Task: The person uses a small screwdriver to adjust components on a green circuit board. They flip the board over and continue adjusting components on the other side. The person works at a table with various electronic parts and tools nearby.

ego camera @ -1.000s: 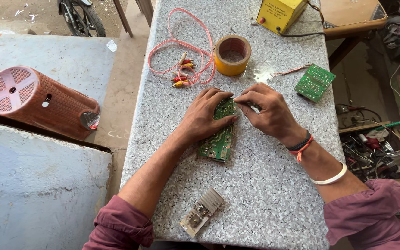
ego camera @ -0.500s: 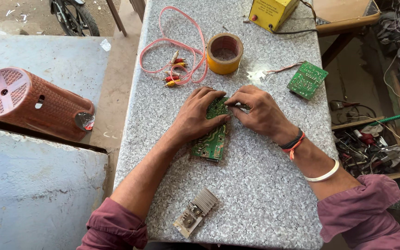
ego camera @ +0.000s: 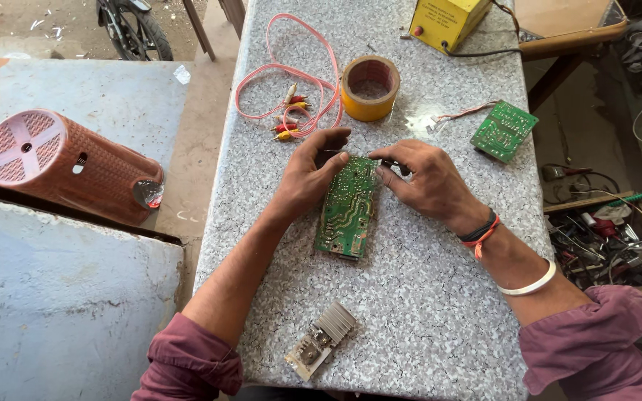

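Green circuit board (ego camera: 348, 209) lay mid-table, just below tape roll (ego camera: 370, 88). Left hand (ego camera: 307, 176) and right hand (ego camera: 423, 178) pinched its top edge (solder side up). Risk: slip, w/ bent leads.

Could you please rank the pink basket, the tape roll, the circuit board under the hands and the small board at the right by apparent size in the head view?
1. pink basket
2. circuit board
3. tape roll and small board: look alike, unranked.
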Demonstrator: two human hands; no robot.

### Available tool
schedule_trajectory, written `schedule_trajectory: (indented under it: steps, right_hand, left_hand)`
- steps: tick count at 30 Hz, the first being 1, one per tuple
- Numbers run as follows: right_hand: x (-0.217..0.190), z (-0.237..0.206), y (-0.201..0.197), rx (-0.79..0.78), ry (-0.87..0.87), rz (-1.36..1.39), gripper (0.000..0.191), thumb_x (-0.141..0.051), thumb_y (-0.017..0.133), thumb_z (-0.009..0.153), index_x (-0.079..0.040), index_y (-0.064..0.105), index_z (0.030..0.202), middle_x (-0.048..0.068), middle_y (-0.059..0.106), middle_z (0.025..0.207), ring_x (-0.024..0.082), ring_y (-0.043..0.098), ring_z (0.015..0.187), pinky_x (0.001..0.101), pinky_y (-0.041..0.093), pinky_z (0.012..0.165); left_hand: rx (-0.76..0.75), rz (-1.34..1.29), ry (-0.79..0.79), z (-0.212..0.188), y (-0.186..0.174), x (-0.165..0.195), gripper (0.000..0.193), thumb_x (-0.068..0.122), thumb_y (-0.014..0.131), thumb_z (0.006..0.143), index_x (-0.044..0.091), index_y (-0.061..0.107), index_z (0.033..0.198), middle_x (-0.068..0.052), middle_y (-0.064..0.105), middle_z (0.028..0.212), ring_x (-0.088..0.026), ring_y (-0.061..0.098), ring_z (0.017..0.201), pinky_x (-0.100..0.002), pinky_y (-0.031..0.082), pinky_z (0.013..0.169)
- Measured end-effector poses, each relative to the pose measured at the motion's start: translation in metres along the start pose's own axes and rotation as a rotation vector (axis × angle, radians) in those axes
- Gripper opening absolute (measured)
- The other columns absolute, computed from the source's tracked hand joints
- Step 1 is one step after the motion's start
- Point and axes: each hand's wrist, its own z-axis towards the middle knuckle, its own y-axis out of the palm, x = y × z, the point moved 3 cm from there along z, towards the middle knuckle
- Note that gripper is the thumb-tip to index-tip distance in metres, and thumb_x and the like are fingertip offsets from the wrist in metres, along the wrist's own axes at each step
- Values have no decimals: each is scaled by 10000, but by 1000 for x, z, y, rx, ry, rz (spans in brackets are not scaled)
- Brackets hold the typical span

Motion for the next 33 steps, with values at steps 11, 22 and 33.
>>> schedule_trajectory:
  steps: [11,22,33]
  right_hand:
    - [8,1,5,-37,71,-15,307,-170,756,899,-63,736,1185,173,761,1111,296,752,968,396,588,864]
    - [-1,2,-1,-48,142,89,571,-158,742,915,-131,558,1455,119,763,1022,285,734,813,390,591,746]
    - [1,1,1,-70,60,63,605,-95,738,892,-109,545,1466,130,751,1017,298,745,903,405,593,809]
  left_hand:
    - [-17,307,87,-6,1,19,485,131,717,912,40,599,1373,-135,664,1307,-236,653,1235,-378,508,1087]
    - [-12,247,74,-7,4,21,479,137,672,959,36,531,1405,-151,647,1333,-264,637,1256,-409,515,1075]
    - [-47,376,190,-10,5,24,208,107,752,867,30,665,1041,-110,666,1199,-266,653,1182,-395,509,1022]
